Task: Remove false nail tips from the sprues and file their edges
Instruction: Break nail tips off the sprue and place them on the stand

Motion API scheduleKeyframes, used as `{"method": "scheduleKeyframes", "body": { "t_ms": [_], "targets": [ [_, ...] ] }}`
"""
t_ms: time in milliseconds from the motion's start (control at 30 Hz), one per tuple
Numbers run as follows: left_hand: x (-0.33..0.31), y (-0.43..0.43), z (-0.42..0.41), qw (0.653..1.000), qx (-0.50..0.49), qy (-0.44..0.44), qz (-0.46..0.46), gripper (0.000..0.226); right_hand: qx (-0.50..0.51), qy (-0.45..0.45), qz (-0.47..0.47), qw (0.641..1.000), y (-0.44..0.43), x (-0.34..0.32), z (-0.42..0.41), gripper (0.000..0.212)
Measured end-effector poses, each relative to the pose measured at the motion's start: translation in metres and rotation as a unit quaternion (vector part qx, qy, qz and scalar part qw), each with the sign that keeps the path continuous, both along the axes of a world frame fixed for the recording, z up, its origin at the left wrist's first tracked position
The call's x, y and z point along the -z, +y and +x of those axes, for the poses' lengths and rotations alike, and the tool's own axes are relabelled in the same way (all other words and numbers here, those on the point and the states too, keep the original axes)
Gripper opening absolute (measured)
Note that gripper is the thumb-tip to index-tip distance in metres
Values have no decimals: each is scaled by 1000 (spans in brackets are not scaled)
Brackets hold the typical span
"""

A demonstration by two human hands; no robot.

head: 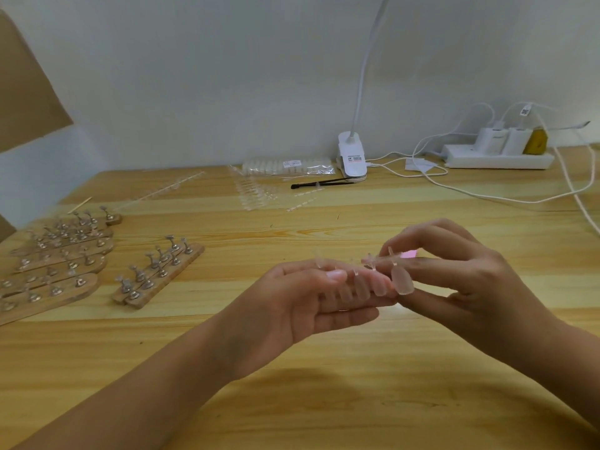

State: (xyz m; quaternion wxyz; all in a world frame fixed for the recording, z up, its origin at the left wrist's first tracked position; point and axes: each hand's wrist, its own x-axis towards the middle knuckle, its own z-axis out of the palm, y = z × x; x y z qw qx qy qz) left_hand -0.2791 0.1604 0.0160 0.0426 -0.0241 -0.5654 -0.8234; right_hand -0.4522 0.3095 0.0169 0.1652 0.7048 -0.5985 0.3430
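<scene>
Nail-tip sprue (373,280) pinched between left hand (311,300) and right hand (461,274).

A pale wooden table (324,401) meets a plain white wall (227,76), clip lamp (352,157) behind.

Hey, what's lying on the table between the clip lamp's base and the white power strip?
In the head view, white cables trail between the lamp base and the power strip, with small white paper pieces lying flat among them.
</scene>
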Motion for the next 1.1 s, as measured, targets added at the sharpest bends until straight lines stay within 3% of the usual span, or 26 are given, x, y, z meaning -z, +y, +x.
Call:
{"method": "scheduleKeyframes", "body": {
  "t_ms": [300, 500, 567, 633, 700, 767, 833, 933, 1100],
  "targets": [
    [-3, -6, 2, 999, -30, -14, 8, 31, 0, 54, 26, 998, -4, -11, 7, 29],
    [-8, -23, 4, 994, -42, -27, 94, 28, -13, 59, 21, 998, -29, -25, 5, 29],
    [-10, -28, 5, 989, -57, -35, 129, 26, -18, 9, 10, 1000, -39, -24, 7, 26],
    [-13, -28, 5, 988, -77, -33, 130, 24, -21, -120, -11, 992, -46, -20, 9, 20],
    [-13, -27, 3, 979, -162, -21, 118, 23, -31, -307, -33, 951, -48, -15, 10, 21],
    [-11, -29, 1, 943, -305, -13, 130, 24, -22, -405, -33, 914, -48, -7, 5, 24],
    [-7, -35, 0, 904, -399, -17, 153, 23, 8, -365, 23, 931, -46, 6, 0, 25],
    [-5, -45, 1, 874, -448, -27, 184, 24, 28, -265, 106, 958, -46, 24, -1, 21],
    [-1, -45, 0, 879, -425, -49, 211, 24, 35, -201, 120, 971, -47, 30, 1, 27]
  ]
}}
